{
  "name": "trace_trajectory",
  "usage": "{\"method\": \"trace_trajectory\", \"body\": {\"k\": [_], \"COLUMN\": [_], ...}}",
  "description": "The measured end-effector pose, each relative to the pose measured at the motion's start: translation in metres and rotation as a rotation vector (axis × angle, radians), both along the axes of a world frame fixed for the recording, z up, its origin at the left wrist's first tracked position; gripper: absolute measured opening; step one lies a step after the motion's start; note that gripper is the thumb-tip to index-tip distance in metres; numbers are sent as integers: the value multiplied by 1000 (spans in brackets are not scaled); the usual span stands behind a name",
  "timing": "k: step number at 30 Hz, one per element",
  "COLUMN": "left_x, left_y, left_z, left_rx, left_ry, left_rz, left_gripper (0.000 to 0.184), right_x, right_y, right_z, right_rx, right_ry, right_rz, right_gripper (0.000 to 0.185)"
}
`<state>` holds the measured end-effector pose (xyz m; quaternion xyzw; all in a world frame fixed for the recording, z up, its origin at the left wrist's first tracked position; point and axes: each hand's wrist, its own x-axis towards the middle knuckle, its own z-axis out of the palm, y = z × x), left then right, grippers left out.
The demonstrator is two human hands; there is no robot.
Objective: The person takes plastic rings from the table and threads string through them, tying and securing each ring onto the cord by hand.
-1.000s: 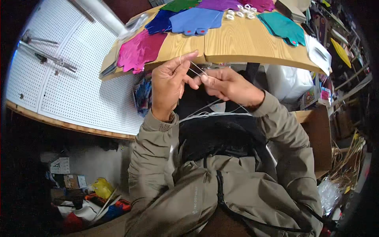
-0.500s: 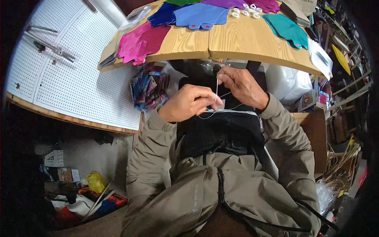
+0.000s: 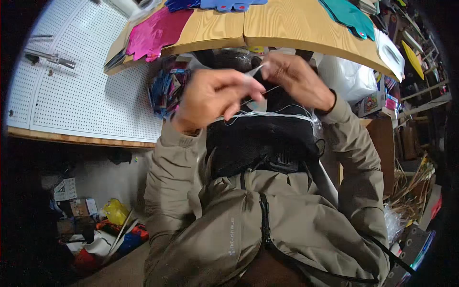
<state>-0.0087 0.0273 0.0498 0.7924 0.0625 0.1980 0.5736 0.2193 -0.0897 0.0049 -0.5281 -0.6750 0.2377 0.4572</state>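
White cord (image 3: 255, 71), pinched by the right hand (image 3: 299, 80), ran to the left hand (image 3: 210, 98), grip there too blurred to tell. Hands were apart, cord near the front edge of the counter (image 3: 291, 26).

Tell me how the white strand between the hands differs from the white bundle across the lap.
Position: the strand is up between the left hand and right hand; the bundle lies across black cloth. Shape: the strand's visible stretch looks short and straight, while the bundle spreads wide with loose curls. Clarity: the strand is blurred; the bundle is sharper. Both look white and stringy.
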Motion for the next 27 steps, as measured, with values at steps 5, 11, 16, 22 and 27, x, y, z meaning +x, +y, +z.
{"method": "trace_trajectory", "body": {"k": [5, 11, 16, 22, 27], "left_x": [17, -2, 0, -18, -12], "left_y": [3, -17, 6, 10, -1], "left_z": [-7, 12, -2, -14, -10], "left_rx": [308, -79, 258, -304, 153], "left_ry": [-119, 107, 36, -158, 116], "left_rz": [426, -32, 145, -302, 281], "left_gripper": [19, 20, 24, 26, 29], "right_x": [-39, -18, -44, -29, -34], "right_y": [-13, -1, -9, -3, -4], "right_z": [13, 10, 11, 10, 9], "right_rx": [-13, 39, 21, 29, 37], "right_ry": [-66, 63, -56, 30, 182], "right_rz": [159, 110, 192, 214, 357], "right_gripper": [9, 25, 27, 28, 30]}}
